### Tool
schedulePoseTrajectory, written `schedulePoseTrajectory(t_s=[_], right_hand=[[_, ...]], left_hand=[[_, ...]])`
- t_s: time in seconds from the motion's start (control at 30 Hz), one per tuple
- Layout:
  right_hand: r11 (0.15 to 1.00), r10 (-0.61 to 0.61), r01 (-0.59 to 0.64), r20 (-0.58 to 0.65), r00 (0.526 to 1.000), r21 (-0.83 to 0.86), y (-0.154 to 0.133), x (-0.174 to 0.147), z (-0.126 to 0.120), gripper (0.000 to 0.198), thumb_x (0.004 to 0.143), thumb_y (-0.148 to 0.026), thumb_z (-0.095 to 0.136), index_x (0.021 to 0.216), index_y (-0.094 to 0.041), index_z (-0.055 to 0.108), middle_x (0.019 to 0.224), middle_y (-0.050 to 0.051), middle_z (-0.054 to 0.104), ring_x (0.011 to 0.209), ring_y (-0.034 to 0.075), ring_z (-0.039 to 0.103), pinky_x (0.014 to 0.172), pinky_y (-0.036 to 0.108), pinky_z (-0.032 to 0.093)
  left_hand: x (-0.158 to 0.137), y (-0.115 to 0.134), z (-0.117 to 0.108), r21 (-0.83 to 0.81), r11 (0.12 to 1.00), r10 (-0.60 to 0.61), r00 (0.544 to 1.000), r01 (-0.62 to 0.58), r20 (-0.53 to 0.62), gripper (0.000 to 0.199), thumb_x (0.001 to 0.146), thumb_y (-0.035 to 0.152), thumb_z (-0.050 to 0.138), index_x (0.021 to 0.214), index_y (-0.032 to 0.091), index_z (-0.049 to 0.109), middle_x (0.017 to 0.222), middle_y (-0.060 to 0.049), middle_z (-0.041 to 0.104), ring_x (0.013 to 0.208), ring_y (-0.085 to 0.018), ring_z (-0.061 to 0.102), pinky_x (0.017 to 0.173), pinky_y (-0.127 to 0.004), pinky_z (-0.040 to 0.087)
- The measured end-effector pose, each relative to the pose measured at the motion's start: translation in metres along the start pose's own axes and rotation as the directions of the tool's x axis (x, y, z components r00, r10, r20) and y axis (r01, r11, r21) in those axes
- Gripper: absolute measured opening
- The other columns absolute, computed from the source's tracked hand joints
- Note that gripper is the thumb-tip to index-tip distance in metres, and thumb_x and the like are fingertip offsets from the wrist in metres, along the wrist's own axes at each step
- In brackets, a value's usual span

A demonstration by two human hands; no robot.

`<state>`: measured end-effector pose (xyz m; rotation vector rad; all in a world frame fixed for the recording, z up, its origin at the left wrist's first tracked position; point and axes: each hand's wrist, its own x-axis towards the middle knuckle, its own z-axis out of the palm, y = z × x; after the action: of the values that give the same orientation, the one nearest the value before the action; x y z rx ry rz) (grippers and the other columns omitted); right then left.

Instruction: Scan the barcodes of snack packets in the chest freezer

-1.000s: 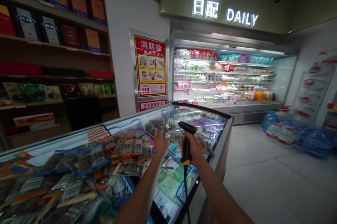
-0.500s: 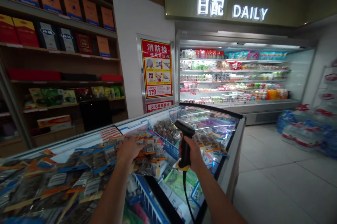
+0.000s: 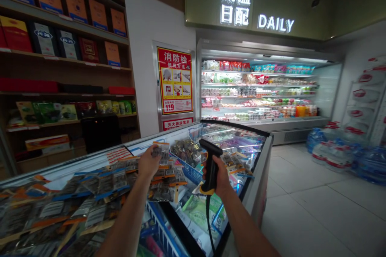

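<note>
My left hand (image 3: 148,161) grips a small snack packet (image 3: 163,153) with an orange edge, lifted just above a heap of similar packets (image 3: 169,178). A black barcode scanner (image 3: 211,166) with yellow trim is held by its handle in my right hand (image 3: 221,176). From the scanner's base a black cable (image 3: 208,221) hangs toward me. More packets with blue and orange edges (image 3: 105,182) lie spread over the freezer top to the left. Several others (image 3: 235,162) lie to the right, past the scanner.
Under the packets is a chest freezer (image 3: 259,184) with a glass top and blue baskets (image 3: 164,225) inside. A stocked open fridge (image 3: 256,88) stands at the back. Shelves of boxes (image 3: 69,58) line the left. Water bottles (image 3: 328,148) stand on the floor at right.
My left hand has closed on a packet and raised it from the heap. My right hand still holds the scanner. The view has turned slightly to the right.
</note>
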<state>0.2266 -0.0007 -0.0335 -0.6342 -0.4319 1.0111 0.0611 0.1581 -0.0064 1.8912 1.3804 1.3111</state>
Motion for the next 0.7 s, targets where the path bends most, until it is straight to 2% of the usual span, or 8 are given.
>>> schedulePoseTrajectory(t_s=[0.07,0.17,0.23,0.37,0.47,0.57,0.7], right_hand=[[1.000,0.020,-0.021,0.059,0.998,0.020,0.000,-0.003,0.001,0.030,0.062,-0.041,0.059,0.078,-0.016,0.058,0.054,-0.002,0.057,0.041,0.010,0.048,0.036,0.021,0.038],[0.998,0.053,-0.060,0.155,0.986,0.036,0.000,-0.007,0.002,0.035,0.064,-0.044,0.059,0.085,-0.016,0.059,0.056,-0.001,0.058,0.042,0.010,0.049,0.038,0.021,0.040],[0.996,0.082,-0.084,0.185,0.979,0.004,0.001,-0.008,0.001,0.036,0.066,-0.047,0.057,0.083,-0.016,0.059,0.057,0.000,0.058,0.042,0.010,0.050,0.038,0.021,0.040],[0.972,0.202,-0.177,0.166,0.965,-0.155,0.006,-0.008,-0.002,0.037,0.069,-0.050,0.054,0.070,-0.014,0.058,0.052,0.001,0.057,0.039,0.009,0.049,0.034,0.020,0.038],[0.950,0.226,-0.188,0.135,0.965,-0.250,0.009,-0.008,-0.002,0.036,0.068,-0.048,0.055,0.069,-0.013,0.058,0.050,0.000,0.056,0.036,0.009,0.047,0.032,0.019,0.037],[0.944,0.225,-0.185,0.125,0.966,-0.272,0.009,-0.008,-0.003,0.036,0.068,-0.048,0.056,0.070,-0.013,0.057,0.049,0.000,0.056,0.035,0.009,0.047,0.031,0.019,0.037],[0.950,0.250,-0.220,0.120,0.961,-0.221,0.007,-0.008,-0.004,0.036,0.068,-0.049,0.055,0.071,-0.013,0.057,0.049,0.000,0.056,0.035,0.009,0.047,0.032,0.019,0.037]], left_hand=[[-0.005,0.004,0.013,-0.181,0.983,-0.008,1.000,0.008,0.002,0.044,0.062,0.008,0.057,0.104,0.021,0.060,0.088,-0.004,0.066,0.086,-0.020,0.060,0.082,-0.032,0.043],[-0.013,0.005,0.030,-0.452,0.889,-0.057,0.997,0.075,0.054,0.049,0.062,0.001,0.052,0.106,0.019,0.060,0.088,-0.003,0.067,0.079,-0.015,0.061,0.076,-0.026,0.046],[-0.015,0.003,0.037,-0.527,0.840,-0.091,0.991,0.131,0.100,0.053,0.061,-0.002,0.050,0.110,0.018,0.058,0.087,-0.004,0.067,0.075,-0.014,0.061,0.071,-0.024,0.047],[-0.011,-0.004,0.044,-0.562,0.816,-0.073,0.989,0.134,0.130,0.061,0.059,-0.005,0.048,0.115,0.018,0.055,0.088,-0.004,0.067,0.074,-0.013,0.061,0.068,-0.022,0.048],[-0.005,-0.009,0.044,-0.583,0.807,-0.037,0.994,0.093,0.107,0.064,0.058,-0.005,0.047,0.118,0.018,0.053,0.095,-0.005,0.066,0.078,-0.013,0.061,0.071,-0.022,0.047],[-0.003,-0.011,0.042,-0.557,0.828,-0.028,0.996,0.071,0.085,0.065,0.058,-0.005,0.047,0.118,0.019,0.053,0.098,-0.005,0.066,0.080,-0.012,0.060,0.073,-0.021,0.047],[-0.004,-0.009,0.037,-0.450,0.891,-0.046,0.997,0.067,0.058,0.063,0.061,-0.001,0.050,0.120,0.019,0.052,0.087,-0.004,0.067,0.072,-0.013,0.060,0.067,-0.022,0.047]])
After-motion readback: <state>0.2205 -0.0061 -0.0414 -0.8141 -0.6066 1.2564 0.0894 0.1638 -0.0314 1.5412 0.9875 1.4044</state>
